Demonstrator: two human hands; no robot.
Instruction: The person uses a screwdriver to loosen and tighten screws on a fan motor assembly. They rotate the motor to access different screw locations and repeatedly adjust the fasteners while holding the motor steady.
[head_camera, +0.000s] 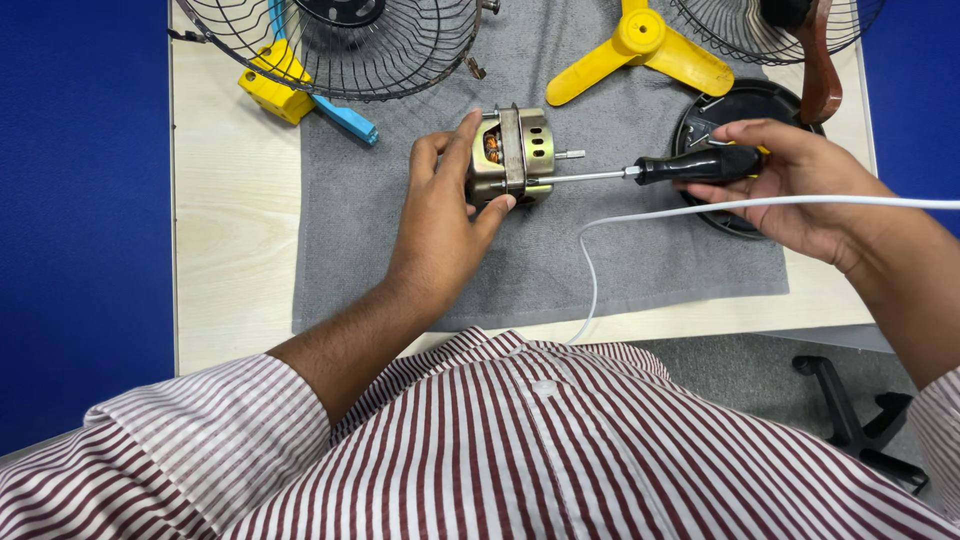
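The left hand is gripping the fan motor on the grey cloth covering the counter, while the right hand is clasping a screwdriver whose tip is touching the motor.

No packages, labels, signs or screens visible.

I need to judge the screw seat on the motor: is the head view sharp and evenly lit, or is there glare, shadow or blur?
Head view: even, soft light with faint shadows; the motor and screwdriver are sharp, with a mild sheen on the shaft; left hand and right hand show no motion blur; the edges bow slightly; the screw seat is too small to tell.
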